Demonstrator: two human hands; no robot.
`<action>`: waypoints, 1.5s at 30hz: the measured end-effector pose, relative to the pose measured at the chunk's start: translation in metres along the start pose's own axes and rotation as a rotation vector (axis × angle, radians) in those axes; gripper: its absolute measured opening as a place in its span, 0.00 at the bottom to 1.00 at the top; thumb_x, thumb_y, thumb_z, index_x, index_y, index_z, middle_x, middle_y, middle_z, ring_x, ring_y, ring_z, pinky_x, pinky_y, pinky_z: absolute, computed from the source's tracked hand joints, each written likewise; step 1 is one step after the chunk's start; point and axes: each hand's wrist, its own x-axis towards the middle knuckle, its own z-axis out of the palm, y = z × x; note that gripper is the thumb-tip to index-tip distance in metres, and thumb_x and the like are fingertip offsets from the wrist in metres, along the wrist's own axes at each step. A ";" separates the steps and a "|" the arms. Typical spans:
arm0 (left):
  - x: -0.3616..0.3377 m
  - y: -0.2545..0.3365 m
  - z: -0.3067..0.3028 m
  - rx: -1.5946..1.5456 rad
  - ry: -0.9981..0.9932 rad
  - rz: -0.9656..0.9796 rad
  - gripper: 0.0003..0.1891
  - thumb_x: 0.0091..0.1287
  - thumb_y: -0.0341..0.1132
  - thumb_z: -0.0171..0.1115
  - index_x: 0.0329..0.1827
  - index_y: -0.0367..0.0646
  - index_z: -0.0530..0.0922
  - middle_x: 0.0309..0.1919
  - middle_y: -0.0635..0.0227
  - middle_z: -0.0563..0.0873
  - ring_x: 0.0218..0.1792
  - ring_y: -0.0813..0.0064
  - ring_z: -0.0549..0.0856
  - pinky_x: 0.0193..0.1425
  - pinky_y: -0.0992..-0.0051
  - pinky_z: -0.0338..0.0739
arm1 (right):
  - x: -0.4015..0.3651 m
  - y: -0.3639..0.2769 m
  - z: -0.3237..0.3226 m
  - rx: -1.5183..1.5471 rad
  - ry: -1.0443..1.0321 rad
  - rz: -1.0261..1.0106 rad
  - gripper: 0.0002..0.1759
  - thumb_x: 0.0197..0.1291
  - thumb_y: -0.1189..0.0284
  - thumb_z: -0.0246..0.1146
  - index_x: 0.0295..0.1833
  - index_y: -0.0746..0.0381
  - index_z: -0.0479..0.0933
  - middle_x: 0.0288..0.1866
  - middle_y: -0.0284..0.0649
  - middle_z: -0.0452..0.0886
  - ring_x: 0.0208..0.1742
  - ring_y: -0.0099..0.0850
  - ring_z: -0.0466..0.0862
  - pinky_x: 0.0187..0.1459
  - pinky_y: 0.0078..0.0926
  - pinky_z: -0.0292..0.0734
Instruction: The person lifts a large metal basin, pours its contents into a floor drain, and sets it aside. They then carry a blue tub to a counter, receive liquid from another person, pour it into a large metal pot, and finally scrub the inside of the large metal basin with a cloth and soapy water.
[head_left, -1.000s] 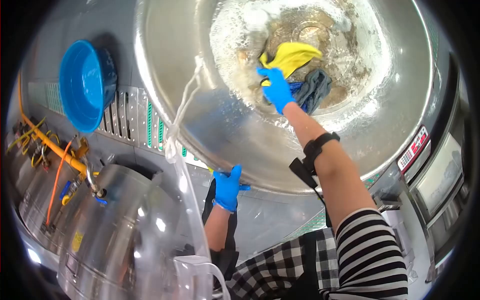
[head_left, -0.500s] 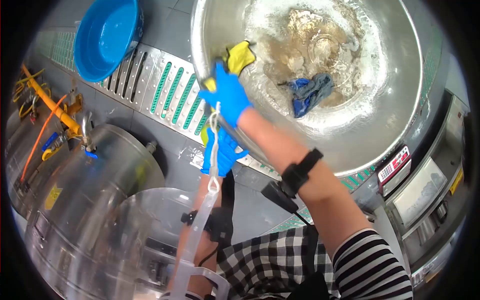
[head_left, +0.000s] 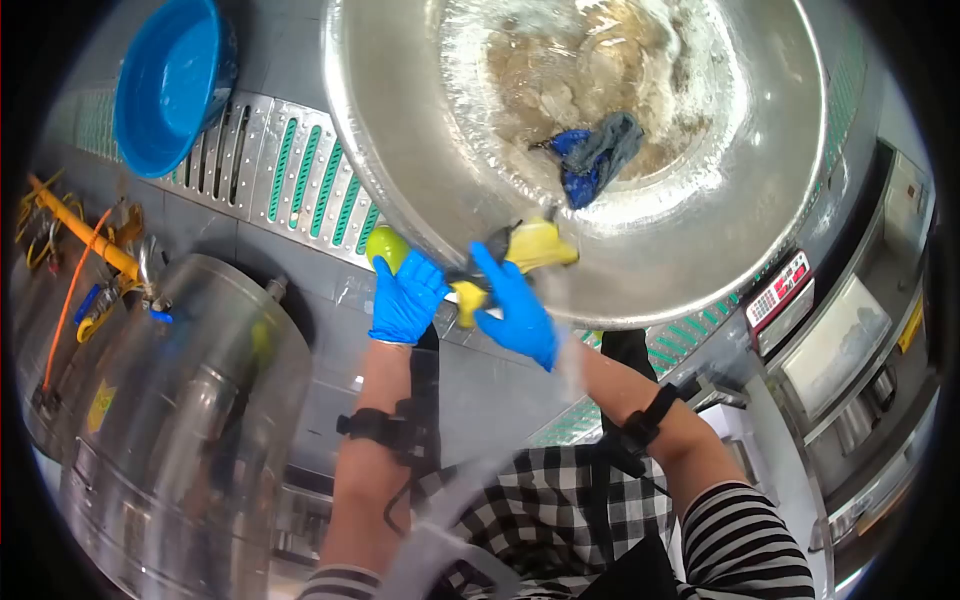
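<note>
My right hand [head_left: 518, 312], in a blue glove, holds a yellow and dark grey cloth [head_left: 542, 245] against the near rim of a large round metal bowl [head_left: 430, 205]. Part of the cloth hangs outside the rim. My left hand [head_left: 405, 298], also gloved in blue, is open outside the bowl, left of the cloth. Just above its fingers shows a rounded yellow-green thing [head_left: 386, 247] whose kind I cannot make out. A crumpled blue and grey cloth [head_left: 595, 158] lies inside the bowl, in brownish wet residue.
A blue plastic basin [head_left: 168, 90] stands at upper left beside a slotted drain cover [head_left: 262, 190]. Large metal vessels [head_left: 190, 400] fill the lower left, near an orange pipe [head_left: 95, 240]. To the right are a red keypad panel [head_left: 778, 290] and metal equipment [head_left: 840, 370].
My right hand has moved with the yellow cloth along the rim, nearer to me and rightward. My left hand has come out from beneath the right arm. The view has shifted.
</note>
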 end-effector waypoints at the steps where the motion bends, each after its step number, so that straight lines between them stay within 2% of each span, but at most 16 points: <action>1: 0.003 -0.008 -0.022 -0.018 -0.094 0.047 0.35 0.60 0.61 0.30 0.61 0.44 0.57 0.59 0.61 0.62 0.60 0.60 0.61 0.62 0.55 0.52 | 0.015 -0.010 0.007 -0.039 -0.093 0.062 0.42 0.42 0.76 0.59 0.65 0.58 0.47 0.42 0.51 0.66 0.43 0.45 0.68 0.44 0.34 0.66; 3: 0.002 -0.011 -0.025 -0.045 -0.185 0.104 0.35 0.60 0.62 0.30 0.61 0.44 0.58 0.59 0.60 0.63 0.60 0.60 0.61 0.63 0.56 0.51 | 0.051 -0.034 0.014 -0.150 -0.206 0.158 0.42 0.43 0.74 0.59 0.65 0.59 0.47 0.42 0.53 0.66 0.41 0.46 0.71 0.42 0.37 0.67; 6: 0.003 -0.018 0.001 -0.847 -0.263 -0.080 0.39 0.59 0.63 0.30 0.61 0.37 0.56 0.60 0.58 0.60 0.62 0.60 0.59 0.64 0.59 0.51 | 0.118 -0.044 0.035 -0.230 -0.008 0.008 0.41 0.44 0.69 0.60 0.63 0.62 0.47 0.42 0.55 0.66 0.40 0.49 0.72 0.40 0.39 0.69; 9: 0.001 -0.022 -0.007 -0.535 -0.217 -0.037 0.41 0.57 0.65 0.31 0.62 0.37 0.53 0.61 0.58 0.60 0.61 0.59 0.59 0.64 0.59 0.50 | 0.201 -0.076 0.033 -0.176 0.276 -0.069 0.37 0.44 0.67 0.60 0.58 0.69 0.52 0.43 0.56 0.67 0.40 0.51 0.73 0.40 0.41 0.71; 11: -0.001 -0.017 0.010 -0.445 0.011 -0.067 0.40 0.57 0.64 0.33 0.61 0.38 0.57 0.59 0.58 0.63 0.62 0.63 0.59 0.65 0.61 0.49 | 0.243 -0.097 0.022 -0.233 0.379 0.123 0.37 0.39 0.65 0.62 0.53 0.71 0.57 0.42 0.57 0.69 0.40 0.50 0.74 0.41 0.40 0.71; 13: 0.006 -0.013 0.004 -0.663 -0.555 -0.146 0.40 0.58 0.64 0.32 0.61 0.38 0.56 0.59 0.58 0.63 0.62 0.60 0.59 0.64 0.60 0.49 | 0.250 -0.093 0.016 -0.219 0.284 0.203 0.37 0.36 0.63 0.63 0.52 0.70 0.59 0.41 0.57 0.70 0.41 0.49 0.74 0.42 0.39 0.71; 14: 0.004 -0.009 0.006 -0.668 -0.553 -0.156 0.40 0.58 0.64 0.32 0.61 0.38 0.56 0.59 0.58 0.63 0.62 0.60 0.59 0.64 0.60 0.49 | 0.250 -0.091 0.011 -0.202 0.199 0.275 0.37 0.34 0.62 0.63 0.50 0.70 0.61 0.41 0.58 0.71 0.42 0.49 0.75 0.43 0.38 0.71; 16: 0.001 0.001 0.017 -0.308 0.179 -0.194 0.39 0.58 0.64 0.32 0.61 0.37 0.56 0.59 0.56 0.63 0.61 0.57 0.60 0.64 0.59 0.50 | 0.218 -0.069 0.012 -0.152 0.103 0.196 0.40 0.32 0.60 0.63 0.54 0.68 0.60 0.40 0.58 0.73 0.42 0.47 0.75 0.43 0.36 0.71; 19: 0.000 0.012 0.019 -0.419 0.195 -0.258 0.40 0.58 0.64 0.31 0.61 0.37 0.55 0.59 0.56 0.63 0.60 0.54 0.60 0.64 0.58 0.49 | 0.139 -0.019 0.011 -0.190 -0.084 0.088 0.44 0.35 0.63 0.63 0.60 0.67 0.54 0.39 0.55 0.72 0.39 0.47 0.74 0.42 0.35 0.70; 21: 0.000 0.010 0.024 -0.412 -0.021 -0.163 0.36 0.61 0.60 0.33 0.61 0.38 0.57 0.58 0.56 0.64 0.59 0.57 0.62 0.63 0.59 0.52 | 0.081 -0.007 0.008 -0.324 -0.130 0.103 0.45 0.37 0.65 0.65 0.61 0.67 0.51 0.41 0.53 0.71 0.40 0.45 0.73 0.43 0.34 0.69; 25: 0.013 -0.003 0.006 0.159 0.218 -0.007 0.19 0.60 0.38 0.54 0.52 0.42 0.66 0.44 0.63 0.75 0.45 0.69 0.75 0.51 0.69 0.69 | 0.027 0.004 0.027 -0.484 -0.027 0.245 0.44 0.38 0.67 0.66 0.61 0.65 0.52 0.40 0.52 0.70 0.40 0.47 0.72 0.41 0.38 0.69; 31: 0.023 0.002 0.033 0.686 0.354 0.228 0.21 0.62 0.43 0.51 0.51 0.36 0.68 0.42 0.65 0.76 0.41 0.76 0.75 0.41 0.76 0.71 | 0.010 0.004 0.018 -0.655 -0.001 0.375 0.38 0.37 0.65 0.64 0.57 0.61 0.59 0.33 0.47 0.71 0.34 0.42 0.74 0.33 0.39 0.71; 33: 0.023 0.011 0.061 0.753 0.584 0.157 0.22 0.61 0.48 0.51 0.49 0.37 0.70 0.41 0.65 0.76 0.39 0.78 0.76 0.36 0.78 0.72 | -0.020 0.028 0.002 -0.690 -0.060 0.399 0.36 0.36 0.68 0.63 0.56 0.59 0.61 0.33 0.45 0.72 0.32 0.41 0.75 0.31 0.39 0.72; 37: 0.045 0.045 0.040 0.970 0.559 0.238 0.22 0.58 0.50 0.53 0.44 0.40 0.70 0.31 0.66 0.77 0.26 0.79 0.76 0.22 0.80 0.71 | -0.093 0.082 -0.066 -0.967 -0.128 0.408 0.27 0.43 0.74 0.55 0.54 0.50 0.65 0.28 0.42 0.72 0.28 0.39 0.76 0.27 0.40 0.70; 43: 0.060 0.081 0.019 1.060 0.501 0.339 0.20 0.60 0.47 0.52 0.46 0.39 0.69 0.25 0.67 0.78 0.21 0.75 0.78 0.22 0.76 0.74 | -0.139 0.117 -0.156 -1.196 -0.198 0.308 0.26 0.43 0.71 0.55 0.53 0.44 0.68 0.32 0.39 0.71 0.33 0.38 0.72 0.32 0.38 0.67; 45: 0.060 0.094 0.025 1.302 0.354 0.442 0.21 0.62 0.45 0.50 0.48 0.35 0.70 0.34 0.63 0.79 0.30 0.74 0.80 0.32 0.74 0.77 | -0.131 0.111 -0.167 -1.210 -0.078 0.123 0.25 0.42 0.71 0.56 0.52 0.46 0.69 0.36 0.40 0.71 0.35 0.39 0.72 0.35 0.39 0.68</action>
